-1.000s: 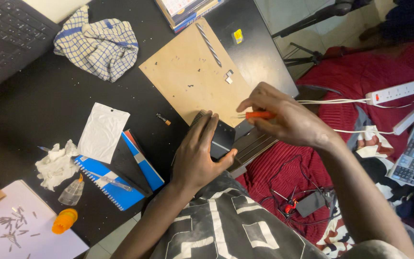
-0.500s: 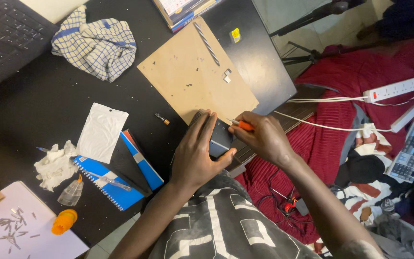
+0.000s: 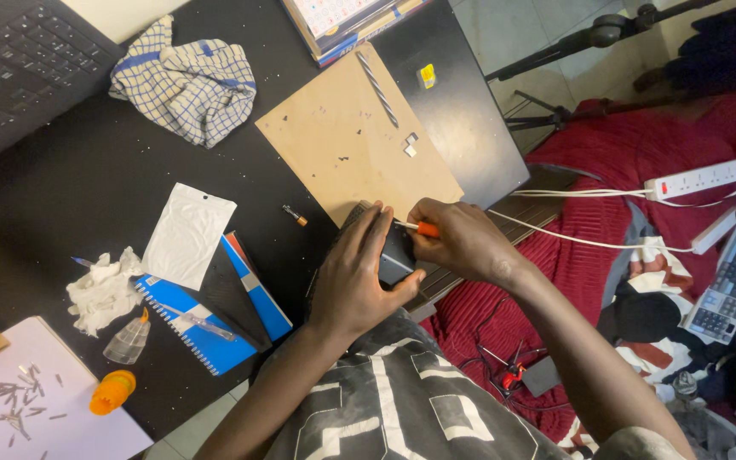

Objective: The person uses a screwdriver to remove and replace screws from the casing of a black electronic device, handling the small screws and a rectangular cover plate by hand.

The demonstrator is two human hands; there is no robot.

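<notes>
My left hand (image 3: pixel 355 277) lies flat on a small black device (image 3: pixel 393 255) at the near edge of the black table (image 3: pixel 70 204) and holds it down. My right hand (image 3: pixel 462 243) grips a small screwdriver with an orange handle (image 3: pixel 426 228); its tip points left at the device, just by my left fingertips. A brown cardboard sheet (image 3: pixel 351 140) lies just beyond the hands, with tiny screws and two small metal pieces (image 3: pixel 410 145) on it.
A checked cloth (image 3: pixel 185 81), a black keyboard (image 3: pixel 14 68), a white pouch (image 3: pixel 187 234), a blue notebook (image 3: pixel 215 307), crumpled tissue (image 3: pixel 100 290), an orange cap (image 3: pixel 112 392) and paper with several small screws (image 3: pixel 14 400) lie on the table. At right lie a white power strip (image 3: pixel 704 177) and a second keyboard (image 3: pixel 734 273).
My right hand has moved left with the screwdriver, from beside the table edge to the device under my left hand. My left hand stays pressed on the device.
</notes>
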